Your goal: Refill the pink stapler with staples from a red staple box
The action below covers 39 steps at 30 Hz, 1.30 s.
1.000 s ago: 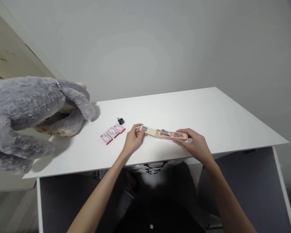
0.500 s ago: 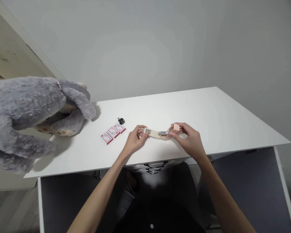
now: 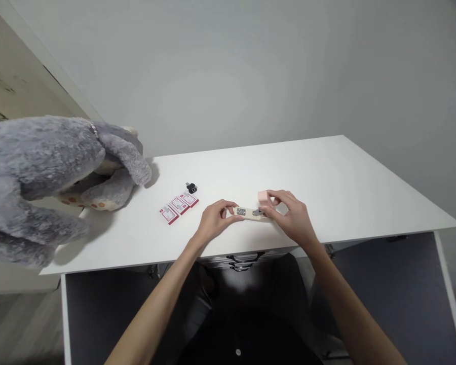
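Pinching the stapler (image 3: 251, 212) in both closed grips, left hand (image 3: 214, 221) on the base at 9 o'clock and right hand (image 3: 289, 213) on the raised pink top, you risk it snapping onto your fingertips on the desk (image 3: 345, 177).

— Where was this taken?

— A plain room in a home, set up as a small study corner: a white desk (image 3: 345, 182) stands against a bare pale wall (image 3: 251, 66).

— What points to a home and not an office?

— A large grey plush toy (image 3: 57, 167) slumps at the desk's left end, beside a cream door frame (image 3: 7, 76). Small stationery lies about: red-and-white staple boxes (image 3: 178, 207), a black clip (image 3: 191, 188), a pale stapler (image 3: 251, 213). Drawer handles (image 3: 243, 259) show under the front edge.
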{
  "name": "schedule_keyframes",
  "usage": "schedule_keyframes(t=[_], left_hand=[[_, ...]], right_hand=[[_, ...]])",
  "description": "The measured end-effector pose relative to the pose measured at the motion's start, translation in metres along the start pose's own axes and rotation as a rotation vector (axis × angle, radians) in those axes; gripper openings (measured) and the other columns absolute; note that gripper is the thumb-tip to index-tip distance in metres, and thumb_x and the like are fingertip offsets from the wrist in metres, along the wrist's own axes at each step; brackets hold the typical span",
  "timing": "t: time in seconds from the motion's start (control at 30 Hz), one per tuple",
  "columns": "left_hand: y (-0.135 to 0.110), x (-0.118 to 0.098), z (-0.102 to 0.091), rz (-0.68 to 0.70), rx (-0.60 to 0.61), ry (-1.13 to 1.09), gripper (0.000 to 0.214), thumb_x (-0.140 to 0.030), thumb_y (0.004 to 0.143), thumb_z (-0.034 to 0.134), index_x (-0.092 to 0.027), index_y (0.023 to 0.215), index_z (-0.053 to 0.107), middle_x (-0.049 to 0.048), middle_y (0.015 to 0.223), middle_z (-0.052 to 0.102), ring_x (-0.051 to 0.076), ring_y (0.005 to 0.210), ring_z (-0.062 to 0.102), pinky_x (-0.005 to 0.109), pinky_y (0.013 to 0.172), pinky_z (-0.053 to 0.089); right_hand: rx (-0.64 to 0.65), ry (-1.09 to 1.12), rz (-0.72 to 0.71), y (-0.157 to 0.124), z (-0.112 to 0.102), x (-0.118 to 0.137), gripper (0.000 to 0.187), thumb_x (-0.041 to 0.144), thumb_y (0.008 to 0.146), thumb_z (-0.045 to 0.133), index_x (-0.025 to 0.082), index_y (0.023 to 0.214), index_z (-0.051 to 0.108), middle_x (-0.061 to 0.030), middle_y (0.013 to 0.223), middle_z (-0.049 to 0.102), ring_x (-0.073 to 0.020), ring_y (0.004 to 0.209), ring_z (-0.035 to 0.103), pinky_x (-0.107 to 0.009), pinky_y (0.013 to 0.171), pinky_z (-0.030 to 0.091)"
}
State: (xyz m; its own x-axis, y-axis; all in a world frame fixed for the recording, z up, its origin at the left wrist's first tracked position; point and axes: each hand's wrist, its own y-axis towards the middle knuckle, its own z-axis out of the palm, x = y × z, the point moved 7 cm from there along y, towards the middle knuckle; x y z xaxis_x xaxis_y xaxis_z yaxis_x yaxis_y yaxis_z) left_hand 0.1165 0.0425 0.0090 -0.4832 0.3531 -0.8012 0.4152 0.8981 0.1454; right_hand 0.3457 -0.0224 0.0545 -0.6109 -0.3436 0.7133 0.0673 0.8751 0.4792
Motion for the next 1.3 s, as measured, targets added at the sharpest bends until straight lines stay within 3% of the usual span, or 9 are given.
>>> schedule_keyframes(t=[0.23,0.5,0.77,0.97,1.13,1.3], left_hand=[[-0.001,-0.004,0.005,0.061,0.058,0.133,0.043,-0.062,0.083,0.084,-0.027,0.109,0.081,0.001,0.087,0.069,0.017,0.072,0.056,0.029,0.067,0.036],[-0.001,-0.002,0.007,0.067,0.056,0.175,0.048,-0.067,0.083,0.082,-0.027,0.109,0.08,0.0003,0.086,0.069,0.017,0.071,0.058,0.03,0.066,0.036],[-0.002,-0.003,0.008,0.076,0.045,0.22,0.044,-0.066,0.09,0.076,-0.026,0.108,0.079,0.0028,0.089,0.071,0.019,0.075,0.06,0.032,0.068,0.037],[-0.008,-0.005,0.005,0.1,0.006,0.249,0.048,-0.057,0.096,0.074,-0.026,0.132,0.069,0.0039,0.102,0.071,0.02,0.08,0.063,0.032,0.074,0.044],[-0.022,-0.008,-0.018,0.247,-0.105,0.454,0.048,-0.048,0.1,0.069,-0.024,0.141,0.06,0.013,0.127,0.065,0.031,0.115,0.063,0.044,0.101,0.05],[-0.039,0.01,-0.073,0.181,-0.361,0.697,0.044,-0.041,0.101,0.066,-0.021,0.14,0.059,0.0201,0.142,0.059,0.039,0.132,0.052,0.056,0.113,0.04]], right_hand=[[0.018,-0.003,-0.033,-0.002,0.013,0.002,0.03,0.048,0.099,0.068,0.028,0.119,0.078,-0.0099,0.118,0.08,-0.0346,0.114,0.066,-0.053,0.1,0.056],[0.096,0.064,-0.025,-0.008,0.032,0.001,0.033,0.049,0.102,0.068,0.028,0.126,0.077,-0.009,0.121,0.079,-0.0317,0.115,0.069,-0.049,0.101,0.057],[0.255,0.034,-0.04,-0.018,0.048,-0.015,0.049,0.046,0.106,0.058,0.031,0.153,0.061,-0.0086,0.138,0.075,-0.0306,0.126,0.069,-0.049,0.107,0.057],[0.283,0.106,0.071,-0.026,0.043,-0.026,0.054,0.045,0.105,0.059,0.026,0.156,0.058,-0.0105,0.155,0.065,-0.0322,0.14,0.065,-0.05,0.115,0.054],[0.266,0.104,0.132,-0.028,0.046,-0.029,0.056,0.048,0.103,0.06,0.025,0.154,0.06,-0.011,0.155,0.065,-0.0333,0.142,0.063,-0.052,0.119,0.052],[0.268,0.116,0.179,-0.029,0.045,-0.03,0.055,0.05,0.103,0.061,0.027,0.154,0.06,-0.0101,0.155,0.065,-0.0333,0.14,0.065,-0.05,0.115,0.056]])
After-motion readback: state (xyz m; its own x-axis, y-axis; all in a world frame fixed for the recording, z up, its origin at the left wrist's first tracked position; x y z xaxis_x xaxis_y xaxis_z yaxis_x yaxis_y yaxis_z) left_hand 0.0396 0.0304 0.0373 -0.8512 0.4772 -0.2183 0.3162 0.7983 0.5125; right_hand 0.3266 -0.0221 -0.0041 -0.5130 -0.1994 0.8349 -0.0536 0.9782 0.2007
